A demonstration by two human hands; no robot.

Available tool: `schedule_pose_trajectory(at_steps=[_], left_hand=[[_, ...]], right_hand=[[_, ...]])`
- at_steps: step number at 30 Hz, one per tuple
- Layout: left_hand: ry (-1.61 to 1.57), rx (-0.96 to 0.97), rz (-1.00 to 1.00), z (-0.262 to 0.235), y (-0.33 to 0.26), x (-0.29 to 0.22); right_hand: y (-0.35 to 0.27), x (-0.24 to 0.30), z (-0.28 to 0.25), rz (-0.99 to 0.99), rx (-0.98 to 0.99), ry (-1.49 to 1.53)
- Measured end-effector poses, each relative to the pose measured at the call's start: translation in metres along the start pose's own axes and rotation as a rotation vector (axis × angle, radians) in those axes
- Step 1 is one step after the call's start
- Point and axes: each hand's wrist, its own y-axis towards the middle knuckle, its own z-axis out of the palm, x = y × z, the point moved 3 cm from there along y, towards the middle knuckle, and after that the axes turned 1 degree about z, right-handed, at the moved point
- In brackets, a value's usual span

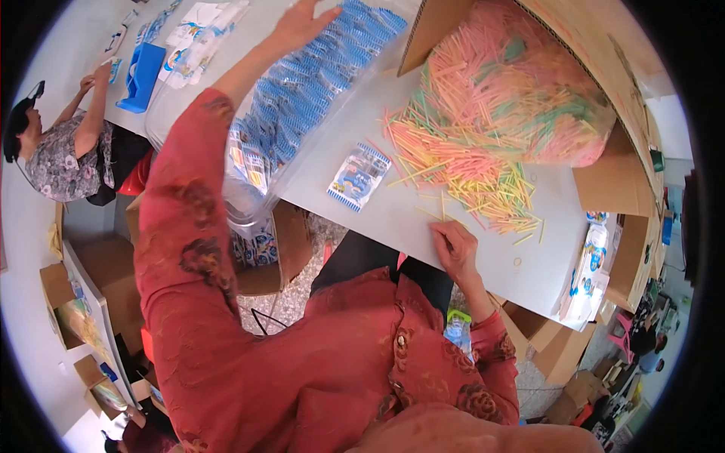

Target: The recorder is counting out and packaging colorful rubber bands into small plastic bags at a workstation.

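Observation:
My left hand (298, 26) reaches far across the grey table (468, 249), fingers spread, touching the top of a clear bag full of blue and white packets (302, 98). My right hand (455, 245) rests near the table's front edge, fingers curled on the surface beside loose coloured sticks; whether it grips one I cannot tell. A single blue and white packet (359, 176) lies flat between my hands. A heap of pink, yellow and green sticks (491, 128) spills from a clear bag inside a cardboard box (604, 68).
Another person (68, 147) sits at the far left end, hands on the table by a blue box (142, 75) and more packets (198, 34). Cardboard boxes (260, 253) stand under and around the table. A stack of packets (590, 264) lies at the right edge.

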Motion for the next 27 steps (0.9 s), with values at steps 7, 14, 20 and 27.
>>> schedule_pose_trajectory(at_steps=[7, 14, 20, 27], left_hand=[[-0.025, -0.182, 0.640, -0.079, -0.171, -0.159], [-0.269, -0.159, 0.453, 0.027, -0.295, -0.156], [-0.206, -0.379, 0.152, 0.092, -0.278, -0.098], [-0.064, -0.348, 0.193, 0.112, -0.275, -0.077]], right_hand=[[0.003, 0.000, 0.002, 0.122, -0.078, -0.041], [0.076, 0.036, 0.036, -0.119, -0.164, 0.029], [0.102, 0.036, 0.070, -0.193, -0.100, -0.246], [0.104, 0.028, 0.083, -0.150, -0.095, -0.397]])
